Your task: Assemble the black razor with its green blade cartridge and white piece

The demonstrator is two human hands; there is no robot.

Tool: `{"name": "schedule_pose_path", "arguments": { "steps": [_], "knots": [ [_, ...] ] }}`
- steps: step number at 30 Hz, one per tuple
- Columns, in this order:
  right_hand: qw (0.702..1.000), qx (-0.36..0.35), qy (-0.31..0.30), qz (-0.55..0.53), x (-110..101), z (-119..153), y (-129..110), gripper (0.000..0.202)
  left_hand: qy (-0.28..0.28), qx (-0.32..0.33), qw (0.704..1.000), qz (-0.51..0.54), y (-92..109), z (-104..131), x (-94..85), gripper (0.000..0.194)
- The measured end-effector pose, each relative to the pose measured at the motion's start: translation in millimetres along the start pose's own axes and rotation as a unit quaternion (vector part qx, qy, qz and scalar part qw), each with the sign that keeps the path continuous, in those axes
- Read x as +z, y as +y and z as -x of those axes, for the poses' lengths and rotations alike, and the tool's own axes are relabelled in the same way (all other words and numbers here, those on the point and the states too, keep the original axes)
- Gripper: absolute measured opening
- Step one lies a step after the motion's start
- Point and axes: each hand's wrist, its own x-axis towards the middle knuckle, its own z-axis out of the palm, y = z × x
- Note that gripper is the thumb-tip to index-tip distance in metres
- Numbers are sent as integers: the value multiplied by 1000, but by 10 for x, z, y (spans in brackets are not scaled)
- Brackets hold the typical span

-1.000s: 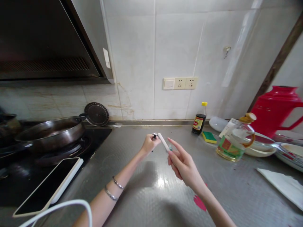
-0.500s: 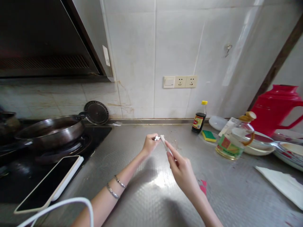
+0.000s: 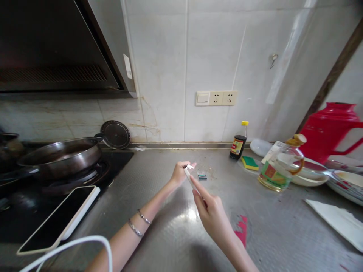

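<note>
Above the middle of the steel counter, my left hand is closed on a small shiny metal piece. Two bracelets circle the left wrist. My right hand is closed round a slim white stick-like tool, whose tip meets the metal piece or lies just in front of it; which, I cannot tell. Just behind the right fingers, a small dark and teal object lies on the counter. A red patch shows beside the right wrist.
On the left are a pan on the stove and a phone with a white cable. To the right stand a sauce bottle, sponge, oil jug, bowls, plates and a red thermos. White paper lies at the front right.
My right hand and the white tool have moved left and slightly down, bringing the tip to the metal piece. The small teal object now shows. My left hand has barely moved.
</note>
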Motion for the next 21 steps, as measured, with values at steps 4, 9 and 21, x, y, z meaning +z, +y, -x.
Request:
{"name": "schedule_pose_path", "arguments": {
  "steps": [4,9,21],
  "knots": [
    [999,12,32,14,-33,-44,22,47,-14,-1,1000,12,-6,-1,2,50],
    [1000,7,-8,11,-14,-64,0,46,-18,9,1000,5,-45,-6,1,51],
    [1000,19,-18,-11,-7,-50,0,47,-12,-6,1000,-1,-30,-12,-6,52]
  ]
}}
